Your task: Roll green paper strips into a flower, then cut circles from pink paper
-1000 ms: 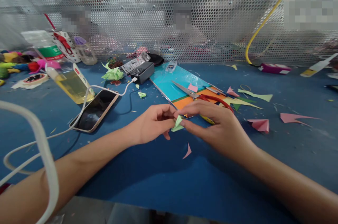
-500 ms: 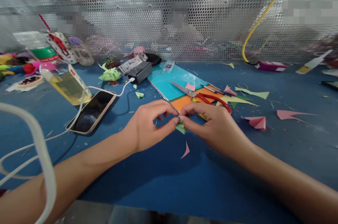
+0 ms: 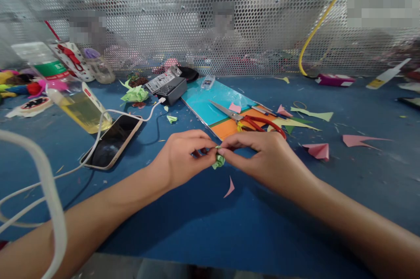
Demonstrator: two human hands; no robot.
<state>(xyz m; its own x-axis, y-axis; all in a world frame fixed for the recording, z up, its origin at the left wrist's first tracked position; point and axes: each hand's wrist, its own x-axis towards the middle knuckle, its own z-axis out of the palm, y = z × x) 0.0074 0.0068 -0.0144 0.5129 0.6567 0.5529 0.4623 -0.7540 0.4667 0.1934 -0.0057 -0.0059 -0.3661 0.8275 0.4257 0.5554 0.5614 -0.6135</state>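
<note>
Between my fingertips is a small crumpled piece of light green paper [image 3: 218, 162], held just above the blue table. My left hand [image 3: 183, 154] pinches it from the left with thumb and fingers. From the other side, my right hand [image 3: 265, 152] pinches it the same way. The fingertips of both hands nearly touch and hide its upper part. A thin curved pink paper scrap [image 3: 230, 187] lies below the hands. Beyond the right hand, scissors [image 3: 243, 118] with red handles rest on a pack of coloured paper [image 3: 210, 106].
Left of my hands, a phone [image 3: 113, 142] lies beside a bottle of yellow liquid [image 3: 80, 110]; a white cable [image 3: 131, 117] runs to a dark charger box [image 3: 172, 90]. Pink scraps [image 3: 317, 151] and a glue bottle [image 3: 388, 74] are on the right. A perforated metal screen [image 3: 262, 20] stands behind.
The green paper has turned between my fingers and shows more of its crumpled side below them. Both hands stay pinched on it; the view has shifted slightly.
</note>
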